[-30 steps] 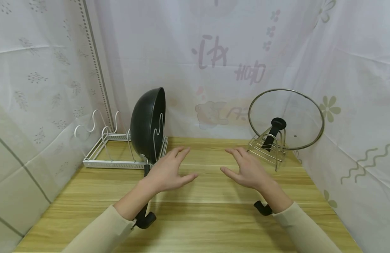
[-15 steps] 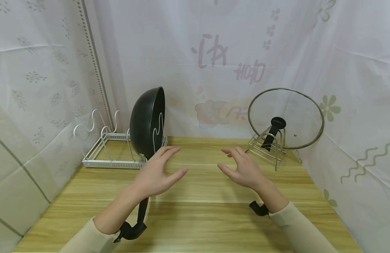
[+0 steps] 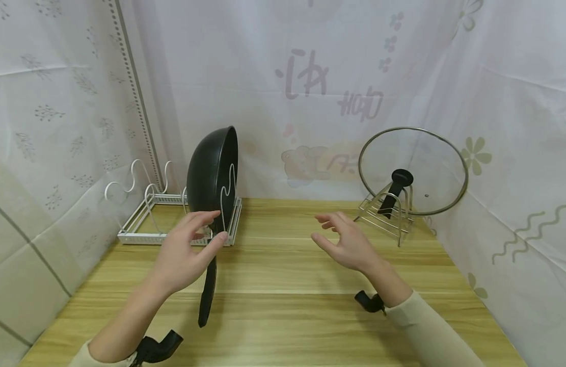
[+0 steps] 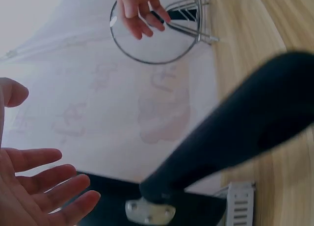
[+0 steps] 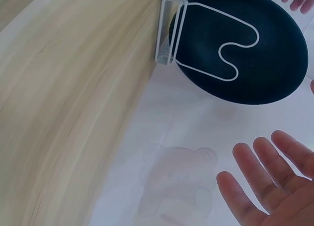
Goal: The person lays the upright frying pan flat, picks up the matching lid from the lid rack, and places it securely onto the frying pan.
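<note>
A black wok [image 3: 205,168] stands on its side in a white dish rack [image 3: 145,238], its long black handle [image 3: 208,295] pointing toward me. My left hand [image 3: 184,252] hovers over the left of that handle near the wok's base, fingers spread and holding nothing. In the left wrist view the handle [image 4: 235,123] passes beside the hand [image 4: 34,187], apart from it. Over the middle right of the table my right hand [image 3: 349,244] hangs in the air, fingers relaxed, grasping nothing. Nearest to it is a glass lid [image 3: 429,173] with a black knob, leaning in a small wire stand [image 3: 399,224].
The wooden table [image 3: 283,316] carries both racks near its back edge. Printed white curtains [image 3: 264,92] close off the back and sides. Empty wire dividers [image 3: 150,199] rise from the left part of the white rack. A black camera mount [image 3: 159,346] sits on the left wrist.
My left hand has moved left and slightly back toward me, from right of the handle to its left side. The right hand has drifted slightly left. Wok and lid stay put.
</note>
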Demonstrator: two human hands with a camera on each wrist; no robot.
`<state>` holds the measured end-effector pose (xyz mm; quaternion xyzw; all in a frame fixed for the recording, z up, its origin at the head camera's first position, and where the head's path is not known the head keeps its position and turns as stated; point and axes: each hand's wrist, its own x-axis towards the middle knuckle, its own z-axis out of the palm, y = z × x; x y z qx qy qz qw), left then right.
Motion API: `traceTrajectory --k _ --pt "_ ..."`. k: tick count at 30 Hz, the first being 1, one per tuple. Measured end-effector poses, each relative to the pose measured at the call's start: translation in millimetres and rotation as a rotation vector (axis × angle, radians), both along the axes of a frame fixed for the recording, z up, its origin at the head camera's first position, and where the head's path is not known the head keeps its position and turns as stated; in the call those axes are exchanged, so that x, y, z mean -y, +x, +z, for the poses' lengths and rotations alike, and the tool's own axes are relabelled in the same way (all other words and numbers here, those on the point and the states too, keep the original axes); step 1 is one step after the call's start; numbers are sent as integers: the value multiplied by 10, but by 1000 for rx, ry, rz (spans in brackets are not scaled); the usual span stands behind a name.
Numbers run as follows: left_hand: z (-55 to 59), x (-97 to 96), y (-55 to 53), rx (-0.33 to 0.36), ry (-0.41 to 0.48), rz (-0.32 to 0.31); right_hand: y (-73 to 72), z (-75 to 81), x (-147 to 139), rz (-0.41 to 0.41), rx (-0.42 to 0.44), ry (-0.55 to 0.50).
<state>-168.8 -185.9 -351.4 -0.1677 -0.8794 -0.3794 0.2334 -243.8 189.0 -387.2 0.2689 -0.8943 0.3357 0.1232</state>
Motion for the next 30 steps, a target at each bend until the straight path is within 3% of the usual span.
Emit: traceTrajectory --k 8,16,23,30 --pt "-26 240 45 176 72 41 -27 -2 145 44 55 -54" --pt "-127 327 80 328 57 84 -35 -20 363 72 159 -101" --pt "-309 366 94 496 67 81 -58 -76 549 101 263 -167" --pt "-512 342 83 573 134 25 -46 -164 710 126 341 -195"
